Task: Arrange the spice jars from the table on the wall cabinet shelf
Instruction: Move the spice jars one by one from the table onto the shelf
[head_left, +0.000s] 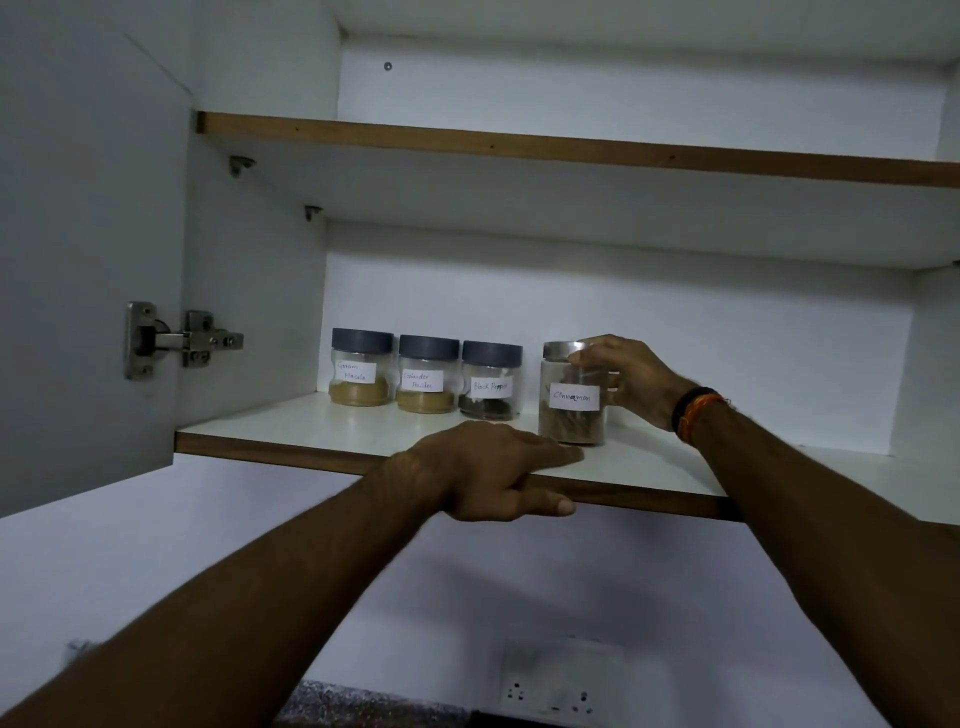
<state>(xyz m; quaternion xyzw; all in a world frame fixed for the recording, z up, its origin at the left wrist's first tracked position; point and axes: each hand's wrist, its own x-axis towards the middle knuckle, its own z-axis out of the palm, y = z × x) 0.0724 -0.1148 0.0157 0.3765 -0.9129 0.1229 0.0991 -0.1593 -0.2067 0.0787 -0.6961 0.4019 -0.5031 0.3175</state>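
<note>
- The cinnamon jar (572, 396) stands upright on the lower shelf (291, 423) of the wall cabinet, just right of the row and a little nearer the front edge than the others.
- The right hand (631, 375) is wrapped round the jar's upper body and steel lid (563, 351), fingers curled on the far side and thumb near the lid rim; it is gripping the jar.
- The left hand (493, 470) rests on the shelf's front edge with fingers laid straight along the top and the thumb under the lip, holding nothing but the board.
- Three grey-lidded jars already stand in line at the back: Garam Masala jar (359, 368), Coriander Powder jar (427, 375) and Black Pepper jar (491, 382), close beside one another.
- The cinnamon jar looks like clear glass, though in this dim light it could be rigid plastic; either way it is stiff, smooth-walled and likely slippery, so a full wrap round the body is safer than a pinch on the lid.
- It appears only partly filled with sticks, so it should be light and a bit top-heavy with the metal lid; sliding it back is gentler than lifting.
- If it is glass, a knock against the Black Pepper jar or a slip off the shelf edge is the main risk.
- The next move calls for nudging it back and left into line, label facing out.
</note>
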